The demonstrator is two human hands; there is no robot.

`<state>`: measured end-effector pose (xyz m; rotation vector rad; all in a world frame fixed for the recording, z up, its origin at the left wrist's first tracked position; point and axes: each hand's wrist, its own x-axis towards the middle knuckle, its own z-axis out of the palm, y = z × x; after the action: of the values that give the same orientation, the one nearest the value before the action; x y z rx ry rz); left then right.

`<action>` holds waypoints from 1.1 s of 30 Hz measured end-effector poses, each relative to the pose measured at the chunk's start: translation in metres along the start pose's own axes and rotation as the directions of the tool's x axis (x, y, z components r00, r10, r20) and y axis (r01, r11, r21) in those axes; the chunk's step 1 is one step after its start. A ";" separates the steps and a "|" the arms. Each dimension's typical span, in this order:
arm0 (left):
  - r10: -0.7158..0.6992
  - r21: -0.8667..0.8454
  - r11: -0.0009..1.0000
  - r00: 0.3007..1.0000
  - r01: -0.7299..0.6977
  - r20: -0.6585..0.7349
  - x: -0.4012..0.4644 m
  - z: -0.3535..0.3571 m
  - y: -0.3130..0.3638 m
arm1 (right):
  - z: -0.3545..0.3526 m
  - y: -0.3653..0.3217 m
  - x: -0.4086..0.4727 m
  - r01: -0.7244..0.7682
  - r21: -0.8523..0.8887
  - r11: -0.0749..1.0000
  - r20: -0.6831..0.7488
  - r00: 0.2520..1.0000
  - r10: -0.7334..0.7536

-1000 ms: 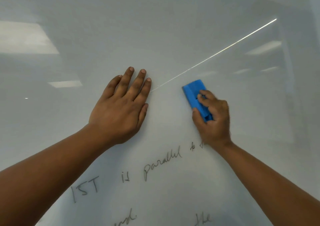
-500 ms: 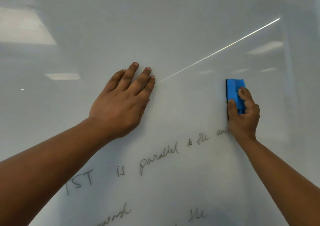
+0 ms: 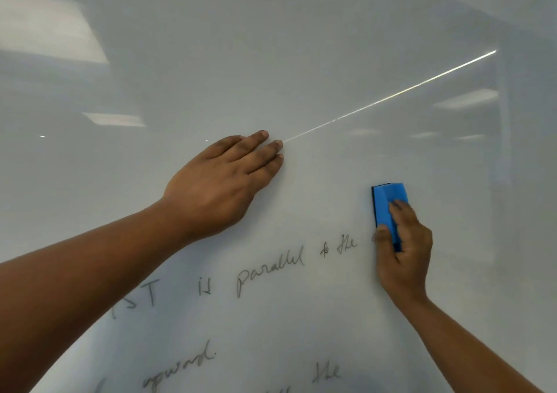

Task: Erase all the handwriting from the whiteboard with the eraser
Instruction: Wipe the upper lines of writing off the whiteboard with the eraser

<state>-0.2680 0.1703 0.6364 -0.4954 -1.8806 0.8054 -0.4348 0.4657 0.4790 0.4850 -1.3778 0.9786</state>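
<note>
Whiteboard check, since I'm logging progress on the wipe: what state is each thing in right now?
Glossy white whiteboard: upper part wiped.
Dark handwriting: unerased across the lower part.
Blue block eraser: pressed to the board, upright.
Left hand: flat on the board.
Right hand: grips the eraser.

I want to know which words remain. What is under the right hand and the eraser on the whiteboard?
The right hand grips the blue eraser against the whiteboard. The handwriting runs up to "the" and stops at the thumb. Whether any writing lies beneath cannot be seen.
</note>
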 end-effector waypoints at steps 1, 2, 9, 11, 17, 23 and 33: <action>-0.001 -0.003 1.000 1.000 0.001 -0.005 -0.001 0.000 0.000 | 0.001 -0.002 -0.007 0.063 -0.007 0.998 0.047 0.997 -0.063; -0.002 -0.009 1.000 1.000 0.002 -0.009 -0.001 0.000 0.000 | 0.000 0.002 -0.006 0.097 -0.015 0.995 0.068 0.993 -0.095; 0.016 -0.050 0.999 0.999 -0.018 -0.034 -0.001 -0.001 0.001 | 0.011 -0.017 0.001 -0.064 -0.074 0.995 -0.103 0.993 0.057; 0.007 -0.061 0.998 0.999 -0.010 -0.039 -0.002 -0.002 0.001 | 0.017 -0.031 -0.019 0.182 -0.031 0.983 0.037 0.983 -0.181; 0.005 -0.108 0.994 0.999 -0.010 -0.051 -0.004 -0.001 0.000 | 0.002 -0.007 0.009 -0.101 -0.115 0.988 -0.125 0.988 0.086; -0.002 -0.118 0.993 0.997 -0.007 -0.080 -0.004 0.000 0.001 | 0.035 -0.069 -0.043 0.244 0.000 0.970 0.046 0.969 -0.243; -0.011 -0.134 0.991 0.994 -0.003 -0.109 -0.005 0.002 0.002 | 0.042 -0.071 -0.010 0.039 -0.037 0.999 -0.093 0.995 -0.042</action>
<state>-0.2676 0.1673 0.6314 -0.6071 -1.8406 0.6392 -0.4018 0.3910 0.4944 0.4333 -1.2943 0.9313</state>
